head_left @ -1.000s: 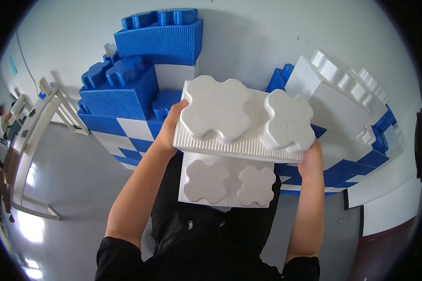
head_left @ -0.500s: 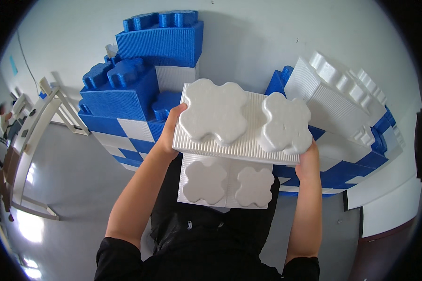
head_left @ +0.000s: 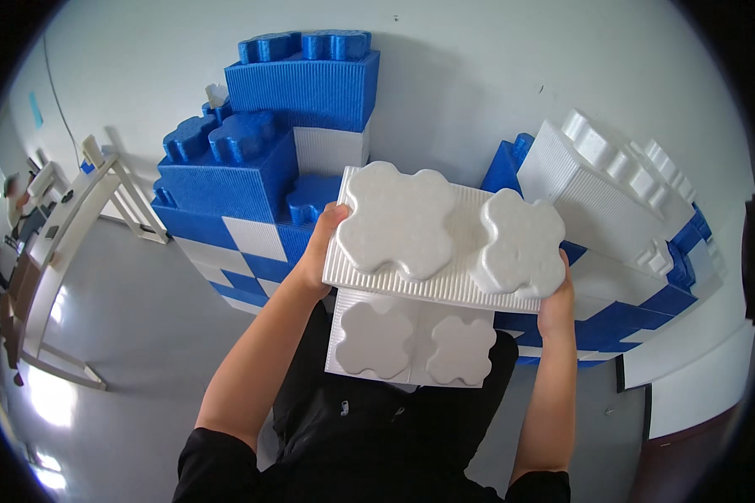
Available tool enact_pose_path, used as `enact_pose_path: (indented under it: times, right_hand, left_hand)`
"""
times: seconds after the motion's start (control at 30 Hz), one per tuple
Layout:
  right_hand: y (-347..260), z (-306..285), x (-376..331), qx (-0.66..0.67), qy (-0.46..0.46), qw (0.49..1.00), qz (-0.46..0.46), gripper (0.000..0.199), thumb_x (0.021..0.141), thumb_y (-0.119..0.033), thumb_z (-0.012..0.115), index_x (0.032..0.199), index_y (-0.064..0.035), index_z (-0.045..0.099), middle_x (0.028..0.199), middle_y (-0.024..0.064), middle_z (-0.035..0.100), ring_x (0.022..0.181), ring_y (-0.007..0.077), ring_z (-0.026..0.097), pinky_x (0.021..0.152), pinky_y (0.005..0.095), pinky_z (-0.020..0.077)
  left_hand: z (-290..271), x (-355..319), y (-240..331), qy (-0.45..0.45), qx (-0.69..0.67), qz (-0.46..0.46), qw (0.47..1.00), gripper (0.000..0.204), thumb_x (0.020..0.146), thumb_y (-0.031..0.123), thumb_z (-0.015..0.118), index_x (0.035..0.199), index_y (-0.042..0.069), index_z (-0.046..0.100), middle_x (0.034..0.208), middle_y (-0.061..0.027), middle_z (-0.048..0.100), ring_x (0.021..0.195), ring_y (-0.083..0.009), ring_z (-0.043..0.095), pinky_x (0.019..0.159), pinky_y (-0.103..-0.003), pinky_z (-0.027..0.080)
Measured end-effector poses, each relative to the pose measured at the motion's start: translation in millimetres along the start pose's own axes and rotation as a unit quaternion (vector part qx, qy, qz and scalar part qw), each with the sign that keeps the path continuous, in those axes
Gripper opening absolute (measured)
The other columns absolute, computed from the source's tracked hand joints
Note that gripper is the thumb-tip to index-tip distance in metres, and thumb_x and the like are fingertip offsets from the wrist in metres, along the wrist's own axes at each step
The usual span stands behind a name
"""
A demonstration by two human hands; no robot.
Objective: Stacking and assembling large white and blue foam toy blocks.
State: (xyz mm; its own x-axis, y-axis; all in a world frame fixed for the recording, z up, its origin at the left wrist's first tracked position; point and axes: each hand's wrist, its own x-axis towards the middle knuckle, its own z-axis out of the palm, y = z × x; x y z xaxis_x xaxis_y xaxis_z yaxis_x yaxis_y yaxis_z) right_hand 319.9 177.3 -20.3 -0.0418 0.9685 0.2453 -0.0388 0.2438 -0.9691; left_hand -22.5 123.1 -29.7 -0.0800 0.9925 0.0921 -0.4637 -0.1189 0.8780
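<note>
Big white ribbed foam building block w/ two clover-shaped studs [head_left: 445, 243] held up at frame centre, tilted, stud side facing the camera. Left hand [head_left: 320, 251] clamped on its 9 o'clock edge: thumb over the top face beside the left stud, other fingers wrapped behind, out of sight. Right hand [head_left: 555, 300] gripping the 4 o'clock corner from below, fingers curled up against the side of the right stud, palm under the block. Both grips closed firmly on the block; neither hand spread.

Directly under it, toward 6 o'clock, a second white foam block w/ two flatter clover studs [head_left: 411, 339], touching or just behind the held one's lower edge — cannot tell which.

At 10–12 o'clock, stack of blue ribbed foam blocks [head_left: 302, 84], part of a blue-and-white chequered foam wall [head_left: 243, 239] running behind the left hand. At 2–3 o'clock, long white foam block w/ a row of studs [head_left: 612, 180], lying tilted on more blue blocks. At 9 o'clock, well apart, white frame stand [head_left: 67, 243] on grey floor [head_left: 126, 335]. Behind everything, plain white wall [head_left: 461, 75].
</note>
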Motion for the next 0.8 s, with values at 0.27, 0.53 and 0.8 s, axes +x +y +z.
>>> enact_pose_path:
  times: [0.27, 0.53, 0.8]
  right_hand:
    - [24.8, -12.5, 4.9, 0.264, -0.049, 0.958, 0.103, 0.046, 0.096, -0.030, 0.045, 0.134, -0.0055, 0.049, 0.131, 0.0086, 0.056, 0.118, 0.0241, 0.056, 0.097, 0.0393, 0.0470]
    - [34.8, -7.6, 4.1, 0.352, -0.093, 0.927, 0.085, 0.054, 0.093, -0.043, 0.047, 0.134, -0.0079, 0.049, 0.130, 0.0069, 0.057, 0.119, 0.0243, 0.055, 0.100, 0.0420, 0.0452]
    - [32.3, -5.2, -4.0, 0.355, -0.122, 0.923, 0.087, 0.055, 0.093, -0.043, 0.049, 0.136, -0.0089, 0.047, 0.132, 0.0062, 0.056, 0.120, 0.0234, 0.055, 0.100, 0.0397, 0.0452]
  left_hand:
    - [7.6, -6.2, 6.1, -0.021, -0.041, -0.023, 0.999, 0.060, 0.094, 0.050, 0.043, 0.132, 0.005, 0.050, 0.121, -0.0137, 0.061, 0.108, -0.0238, 0.061, 0.094, -0.037, 0.049]
    - [12.4, -5.3, 13.7, -0.013, -0.086, -0.069, 0.994, 0.062, 0.092, 0.053, 0.047, 0.131, 0.005, 0.051, 0.119, -0.0139, 0.061, 0.107, -0.0254, 0.062, 0.092, -0.037, 0.050]
    - [8.7, -9.1, 7.7, -0.010, -0.069, -0.069, 0.995, 0.065, 0.092, 0.054, 0.043, 0.135, 0.005, 0.047, 0.123, -0.0157, 0.059, 0.110, -0.0256, 0.061, 0.095, -0.037, 0.049]
